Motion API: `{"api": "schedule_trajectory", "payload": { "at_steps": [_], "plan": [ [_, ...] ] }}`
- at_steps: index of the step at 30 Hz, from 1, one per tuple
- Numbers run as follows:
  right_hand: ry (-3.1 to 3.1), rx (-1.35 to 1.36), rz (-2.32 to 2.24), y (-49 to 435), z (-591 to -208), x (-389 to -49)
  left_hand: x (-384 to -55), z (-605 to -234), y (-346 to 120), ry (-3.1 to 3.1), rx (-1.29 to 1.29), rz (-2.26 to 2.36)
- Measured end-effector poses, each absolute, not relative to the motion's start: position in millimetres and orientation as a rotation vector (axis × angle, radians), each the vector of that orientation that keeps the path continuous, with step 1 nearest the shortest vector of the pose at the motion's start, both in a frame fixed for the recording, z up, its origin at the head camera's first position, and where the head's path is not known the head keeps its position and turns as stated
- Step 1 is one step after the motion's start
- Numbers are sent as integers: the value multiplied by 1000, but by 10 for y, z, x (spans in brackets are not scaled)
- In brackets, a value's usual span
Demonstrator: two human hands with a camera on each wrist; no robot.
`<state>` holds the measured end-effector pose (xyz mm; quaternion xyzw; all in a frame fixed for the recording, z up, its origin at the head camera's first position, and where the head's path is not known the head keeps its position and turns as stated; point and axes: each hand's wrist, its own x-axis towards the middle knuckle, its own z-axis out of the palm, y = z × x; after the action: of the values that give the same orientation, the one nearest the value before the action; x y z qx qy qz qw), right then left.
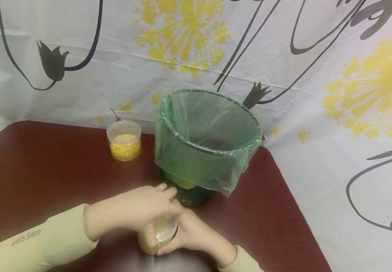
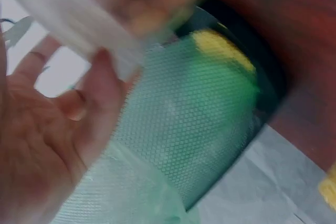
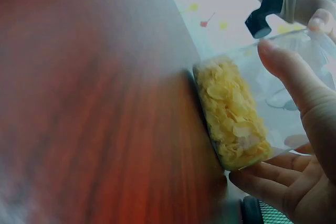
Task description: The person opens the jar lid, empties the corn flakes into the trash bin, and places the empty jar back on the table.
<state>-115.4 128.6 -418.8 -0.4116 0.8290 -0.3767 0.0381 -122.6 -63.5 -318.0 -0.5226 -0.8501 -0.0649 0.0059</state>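
Gripping a clear round plastic tub (image 1: pixel 166 229) of yellow flakes (image 3: pixel 231 114) — left hand (image 1: pixel 148 208) up top, right hand (image 1: pixel 196 231) round its side — near a green-bag-lined mesh bin (image 1: pixel 199 162).

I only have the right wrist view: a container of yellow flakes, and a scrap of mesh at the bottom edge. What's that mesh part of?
Observer: A round mesh bin, standing beyond the held container in the head view.
Operator: Is it lined?
Observer: Yes, a green plastic bag is folded over its rim.
Operator: Any more flakes around?
Observer: Yes, in the head view a second container to the bin's left holds more yellow flakes.
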Motion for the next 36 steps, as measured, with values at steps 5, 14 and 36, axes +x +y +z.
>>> {"api": "schedule_trajectory", "payload": {
  "at_steps": [5, 14, 36],
  "plan": [
    [2545, -1288, -1136, 1285, -4189, -1161, -1207, -3199, -657, -2670, -1589, -240],
    [2516, -1307, -1146, 1281, -4186, -1149, -1103, -3141, -652, -2725, -1513, -215],
    [2515, -1251, -1074, 1294, -4178, -1139, -1106, -2925, -637, -2797, -1755, 79]
  ]
}}
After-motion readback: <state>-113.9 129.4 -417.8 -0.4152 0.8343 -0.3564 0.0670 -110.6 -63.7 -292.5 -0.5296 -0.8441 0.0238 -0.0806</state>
